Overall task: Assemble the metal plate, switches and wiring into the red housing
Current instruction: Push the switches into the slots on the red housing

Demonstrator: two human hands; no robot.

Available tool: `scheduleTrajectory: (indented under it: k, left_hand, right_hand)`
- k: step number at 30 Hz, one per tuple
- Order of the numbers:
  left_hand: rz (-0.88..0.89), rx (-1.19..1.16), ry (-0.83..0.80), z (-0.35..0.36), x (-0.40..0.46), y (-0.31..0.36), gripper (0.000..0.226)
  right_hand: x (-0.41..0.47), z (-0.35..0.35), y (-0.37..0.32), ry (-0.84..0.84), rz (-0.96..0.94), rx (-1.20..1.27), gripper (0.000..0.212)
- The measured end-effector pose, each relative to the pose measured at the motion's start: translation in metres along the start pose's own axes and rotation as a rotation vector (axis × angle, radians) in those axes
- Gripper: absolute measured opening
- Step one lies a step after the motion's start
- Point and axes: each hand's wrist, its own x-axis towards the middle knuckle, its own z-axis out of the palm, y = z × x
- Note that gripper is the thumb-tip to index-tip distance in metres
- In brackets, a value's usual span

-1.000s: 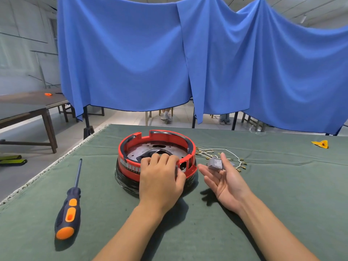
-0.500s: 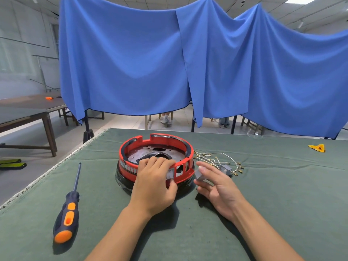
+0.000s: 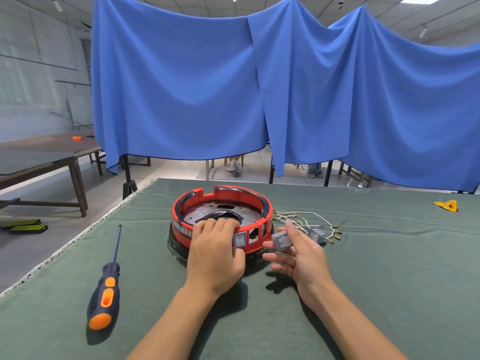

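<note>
- The red housing (image 3: 223,224) sat on the green worktop (image 3: 389,294), near its middle, on a dark base.
- The metal plate (image 3: 220,210) already lay inside the housing, so that part looked done.
- One grey switch (image 3: 239,240) sat in a window of the housing's near wall; whether it was fully snapped home could not be told.
- Just to its right an empty window (image 3: 253,233) was open, which suggested a switch was yet to go in there.
- The left hand (image 3: 215,253) rested over the near rim, its fingers curled over the edge and gripping the housing beside the seated switch.
- The right hand (image 3: 301,253) pinched a second switch (image 3: 281,241) between thumb and forefinger, the other fingers loosely spread; the switch was just beside the housing's right side, not yet inserted.
- A third switch (image 3: 317,233) and the wiring (image 3: 306,222) lay loose on the worktop to the right of the housing, so the wiring looked untouched.
- A screwdriver (image 3: 106,289) lay at the left, well apart from both hands.
- By my judgement, the job was around midway: plate in, switches partly fitted, wiring left.
</note>
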Motion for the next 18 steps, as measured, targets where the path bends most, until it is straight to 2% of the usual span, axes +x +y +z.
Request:
scheduleTrajectory:
  k: [2,6,8,12,18]
  left_hand:
    - [0.007,0.006,0.0,0.0,0.0,0.001,0.035]
    - [0.021,0.007,0.0,-0.001,0.0,0.002,0.036]
    - [0.075,-0.008,0.026,-0.003,0.001,0.004,0.039]
    - [0.32,-0.048,0.031,-0.001,0.003,0.02,0.034]
    - [0.339,-0.036,-0.04,0.005,-0.003,0.025,0.038]
  right_hand:
    - [0.0,-0.001,-0.001,0.008,-0.006,0.002,0.046]
    - [0.001,-0.001,-0.001,-0.022,0.007,-0.021,0.05]
    - [0.001,0.0,-0.001,-0.032,0.039,-0.021,0.045]
    - [0.0,0.006,0.001,-0.055,0.097,-0.008,0.033]
    - [0.0,0.003,-0.002,-0.067,0.081,-0.135,0.031]
